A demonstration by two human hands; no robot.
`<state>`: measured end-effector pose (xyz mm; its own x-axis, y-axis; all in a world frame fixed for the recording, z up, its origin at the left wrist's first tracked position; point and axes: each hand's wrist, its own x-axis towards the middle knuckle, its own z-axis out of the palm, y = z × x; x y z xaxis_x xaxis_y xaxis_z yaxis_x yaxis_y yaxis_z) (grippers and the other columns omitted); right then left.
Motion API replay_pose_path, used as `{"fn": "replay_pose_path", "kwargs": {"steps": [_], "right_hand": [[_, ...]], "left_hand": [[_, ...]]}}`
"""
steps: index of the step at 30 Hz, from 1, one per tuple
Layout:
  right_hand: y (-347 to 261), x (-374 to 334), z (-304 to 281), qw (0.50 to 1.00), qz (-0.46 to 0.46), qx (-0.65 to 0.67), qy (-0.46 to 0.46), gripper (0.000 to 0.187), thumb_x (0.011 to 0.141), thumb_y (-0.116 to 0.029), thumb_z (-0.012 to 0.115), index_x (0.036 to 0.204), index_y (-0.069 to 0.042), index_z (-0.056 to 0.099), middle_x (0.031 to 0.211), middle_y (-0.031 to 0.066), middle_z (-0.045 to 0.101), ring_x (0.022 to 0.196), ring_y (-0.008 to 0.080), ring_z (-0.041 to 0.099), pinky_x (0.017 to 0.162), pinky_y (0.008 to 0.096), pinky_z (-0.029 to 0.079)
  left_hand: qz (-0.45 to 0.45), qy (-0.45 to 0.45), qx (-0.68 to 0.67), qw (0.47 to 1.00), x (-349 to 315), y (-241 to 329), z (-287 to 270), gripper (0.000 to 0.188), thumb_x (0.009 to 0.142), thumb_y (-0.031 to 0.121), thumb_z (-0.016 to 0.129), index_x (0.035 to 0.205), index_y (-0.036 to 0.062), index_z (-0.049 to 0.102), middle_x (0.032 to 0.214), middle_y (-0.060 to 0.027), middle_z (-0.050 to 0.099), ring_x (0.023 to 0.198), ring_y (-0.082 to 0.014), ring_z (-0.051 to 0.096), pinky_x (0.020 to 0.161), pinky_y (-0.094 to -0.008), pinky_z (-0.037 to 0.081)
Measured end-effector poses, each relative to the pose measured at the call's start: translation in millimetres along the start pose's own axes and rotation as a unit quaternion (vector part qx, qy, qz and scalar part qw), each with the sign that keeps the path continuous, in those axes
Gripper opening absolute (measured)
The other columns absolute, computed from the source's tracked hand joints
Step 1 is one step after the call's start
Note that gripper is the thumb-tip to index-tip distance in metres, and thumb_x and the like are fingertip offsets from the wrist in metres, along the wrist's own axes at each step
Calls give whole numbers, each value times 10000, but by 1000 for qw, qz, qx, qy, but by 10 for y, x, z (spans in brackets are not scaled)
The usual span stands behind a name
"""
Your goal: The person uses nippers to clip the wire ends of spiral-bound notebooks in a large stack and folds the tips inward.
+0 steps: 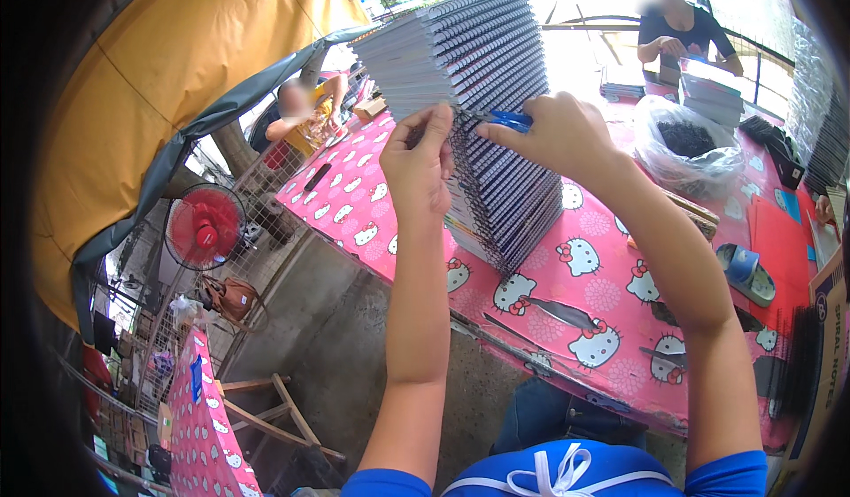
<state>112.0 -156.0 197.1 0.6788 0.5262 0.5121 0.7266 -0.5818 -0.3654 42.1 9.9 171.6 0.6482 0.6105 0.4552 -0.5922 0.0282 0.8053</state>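
Observation:
A tall stack of spiral notebooks [496, 63] stands in front of me, with dark coils facing right and white page edges at left. My left hand [420, 156] is closed in a pinch against the stack's near corner, beside the coil ends. Whatever lies between its fingertips is hidden. In my right hand [558, 134] are blue-handled pliers [509, 120], their tip pointing left to the coil end next to my left thumb. The fingers of that hand are wrapped round the handles.
The pink patterned table [602, 298] carries a plastic bag of black pieces [686, 138], a slipper [746, 273], scissors [567, 313] and a book pile [711, 94]. Two people sit beyond, a yellow-shirted person [323, 107] and a dark-shirted person [682, 36]. A red fan [205, 227] stands left.

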Motion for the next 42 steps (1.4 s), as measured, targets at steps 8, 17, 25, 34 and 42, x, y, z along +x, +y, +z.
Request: {"fn": "replay_pose_path", "kwargs": {"steps": [8,17,25,34,42], "right_hand": [[209,-29,236,990,-48,-25,132,737,722,-724,577,731,10,640,653,167,632,673,333,654,641,432,505],[36,-19,63,998,-29,-37,39,736,743,-709,565,764,19,670,682,181,651,661,322,669,626,410,529],[38,-31,81,1000,-5,-7,7,724,728,-715,576,709,4,658,595,171,615,624,331,650,617,425,509],[149,-80,254,995,-44,-26,86,734,729,-721,570,768,10,629,722,197,643,689,325,660,638,420,508],[82,-77,177,1000,-4,-11,6,740,728,-727,568,707,7,665,600,176,620,622,326,651,615,416,510]], "left_hand": [[-124,33,-184,974,52,-30,-141,264,777,116,757,982,34,613,855,-21,617,637,-77,527,420,-172,333],[-4,7,90,996,-66,17,27,268,721,121,813,911,-1,669,742,-23,611,461,-41,432,391,-177,312],[-13,48,14,999,-48,-46,6,214,779,137,764,904,4,652,764,-59,621,519,-53,486,394,-172,314],[-126,20,-200,971,-38,-159,-140,218,804,99,722,974,34,601,885,-65,642,654,-100,576,489,-188,450],[-2,-16,44,999,-73,-117,-72,222,764,49,746,944,12,621,791,-37,626,679,-84,585,465,-200,447]]}}
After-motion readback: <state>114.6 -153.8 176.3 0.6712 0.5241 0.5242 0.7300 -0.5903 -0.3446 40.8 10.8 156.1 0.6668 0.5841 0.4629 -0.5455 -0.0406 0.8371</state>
